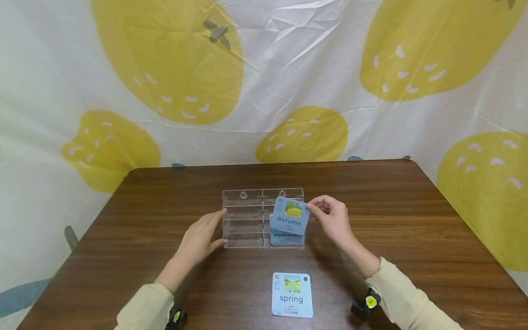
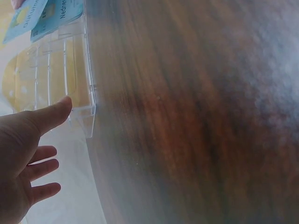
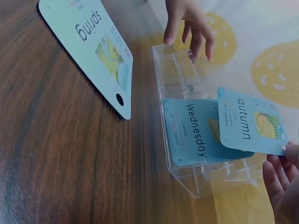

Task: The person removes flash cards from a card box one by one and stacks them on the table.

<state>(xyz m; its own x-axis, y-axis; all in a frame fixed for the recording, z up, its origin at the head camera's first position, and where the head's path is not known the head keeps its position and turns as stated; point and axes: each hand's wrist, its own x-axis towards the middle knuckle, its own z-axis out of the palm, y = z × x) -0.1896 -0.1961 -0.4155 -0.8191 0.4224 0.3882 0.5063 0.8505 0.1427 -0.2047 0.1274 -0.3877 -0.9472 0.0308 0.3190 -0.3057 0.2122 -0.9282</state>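
Observation:
A clear plastic rack with two columns of tiered slots stands mid-table. In its front right slot sits a blue "Wednesday" card. My right hand pinches the "autumn" card by its upper right corner, tilted in front of the rack's right column and overlapping the top of the "Wednesday" card. At the rack's left end, my left hand rests with thumb and fingers spread against the side; the left wrist view shows the thumb at its edge. Nearer me, a "spring" card lies face up on the table.
The brown wooden table reaches back to a white curtain printed with yellow fruit. The "spring" card has a hole in one corner. Both wrists carry small black devices with yellow marks.

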